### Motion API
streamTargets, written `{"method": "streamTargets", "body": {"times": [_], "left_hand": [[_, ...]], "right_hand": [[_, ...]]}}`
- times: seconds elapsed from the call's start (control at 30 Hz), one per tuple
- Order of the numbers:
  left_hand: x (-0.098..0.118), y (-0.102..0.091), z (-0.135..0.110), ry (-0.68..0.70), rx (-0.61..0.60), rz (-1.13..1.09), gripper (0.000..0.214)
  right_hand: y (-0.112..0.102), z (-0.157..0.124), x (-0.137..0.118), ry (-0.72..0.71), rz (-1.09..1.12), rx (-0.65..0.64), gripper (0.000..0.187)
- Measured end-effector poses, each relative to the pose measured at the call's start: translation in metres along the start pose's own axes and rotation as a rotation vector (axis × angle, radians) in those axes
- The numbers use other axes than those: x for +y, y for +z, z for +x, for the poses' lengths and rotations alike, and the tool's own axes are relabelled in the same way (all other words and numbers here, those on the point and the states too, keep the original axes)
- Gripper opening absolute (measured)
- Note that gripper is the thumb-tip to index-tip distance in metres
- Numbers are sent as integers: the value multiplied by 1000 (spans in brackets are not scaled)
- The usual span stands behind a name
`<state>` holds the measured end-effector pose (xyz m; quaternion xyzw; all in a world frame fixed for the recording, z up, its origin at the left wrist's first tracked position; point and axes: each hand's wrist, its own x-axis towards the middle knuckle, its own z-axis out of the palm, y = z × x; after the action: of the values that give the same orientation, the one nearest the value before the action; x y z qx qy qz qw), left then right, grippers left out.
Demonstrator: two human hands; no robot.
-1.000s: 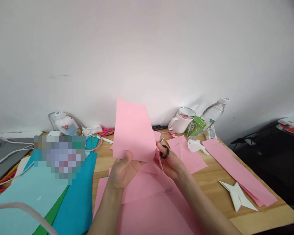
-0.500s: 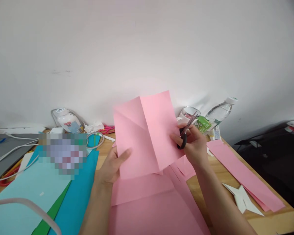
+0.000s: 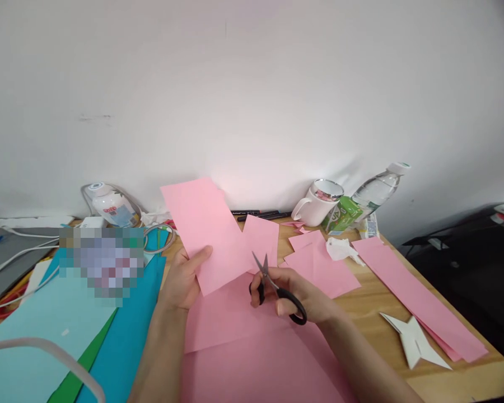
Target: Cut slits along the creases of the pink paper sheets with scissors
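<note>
My left hand (image 3: 187,275) pinches the lower left edge of a pink sheet of paper (image 3: 212,235), thumb on its face; the sheet is folded and tilted up off the table. Black-handled scissors (image 3: 271,281) are in my right hand (image 3: 302,294), fingers through the handle loops, blades slightly apart and pointing up to the left. The blades are just right of the sheet's lower corner. Under both hands lies a large pink sheet (image 3: 252,364) with a crease across it. Smaller pink pieces (image 3: 319,266) rest behind my right hand.
Pink strips (image 3: 420,302) and a folded white paper star (image 3: 414,342) lie at the right. A white mug (image 3: 317,204), green box (image 3: 342,214) and water bottle (image 3: 378,190) stand by the wall. Blue sheets (image 3: 138,330), a white bottle (image 3: 111,204) and cables occupy the left.
The pink sheet, earlier opened out and held by both hands, is now folded over and held by the left alone. My right hand has let it go and moved down left with the scissors.
</note>
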<state>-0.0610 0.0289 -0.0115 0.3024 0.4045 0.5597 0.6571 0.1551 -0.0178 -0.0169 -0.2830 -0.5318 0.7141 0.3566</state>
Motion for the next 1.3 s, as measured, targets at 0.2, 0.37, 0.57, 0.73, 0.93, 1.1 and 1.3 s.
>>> {"method": "streamTargets", "body": {"times": [0.2,0.37,0.57,0.73,0.93,1.1,1.3], "left_hand": [[4,-3,0,78,-2,-83,28],[5,-1,-1,66,-24,-100,30],[5,2,1,78,58,-137,36],[3,4,1,48,109,-98,36],[4,2,0,3,10,-149,42],[-2,2,0,-5,-83,-74,41],[-5,2,-3,-16,-164,32,51]], "right_hand": [[6,7,6,32,45,-56,49],[9,8,0,22,13,-28,47],[6,8,11,6,-107,60,62],[1,8,14,-27,-117,17,79],[-15,0,6,-35,-237,4,78],[-10,1,7,-72,-299,31,52],[9,9,-3,-131,-183,7,48]]}}
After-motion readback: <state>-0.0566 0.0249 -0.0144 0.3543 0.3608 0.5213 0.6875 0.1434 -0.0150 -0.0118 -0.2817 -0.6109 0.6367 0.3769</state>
